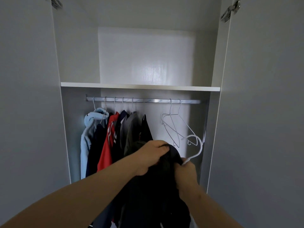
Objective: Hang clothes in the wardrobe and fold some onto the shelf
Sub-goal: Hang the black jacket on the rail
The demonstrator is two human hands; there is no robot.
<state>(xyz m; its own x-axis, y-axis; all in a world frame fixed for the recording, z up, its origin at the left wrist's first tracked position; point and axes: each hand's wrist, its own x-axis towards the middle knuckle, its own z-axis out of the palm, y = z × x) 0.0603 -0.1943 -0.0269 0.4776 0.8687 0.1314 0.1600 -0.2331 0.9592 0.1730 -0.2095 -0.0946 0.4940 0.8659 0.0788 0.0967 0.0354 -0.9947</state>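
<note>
You are holding the garment (156,195) at lower centre, left hand (153,155) fingers (164,146) curled round its top, right hand (187,173) pinching the hanger (198,150) neck, hook upright, below and right of the rail (158,100) gap.

Shiny metal rail (143,100), matt dark cloth garment (156,186).

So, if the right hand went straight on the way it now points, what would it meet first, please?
Probably the two empty wire hangers on the rail: the right hand, holding a white hanger, points up towards them, though depth is unclear.
</note>
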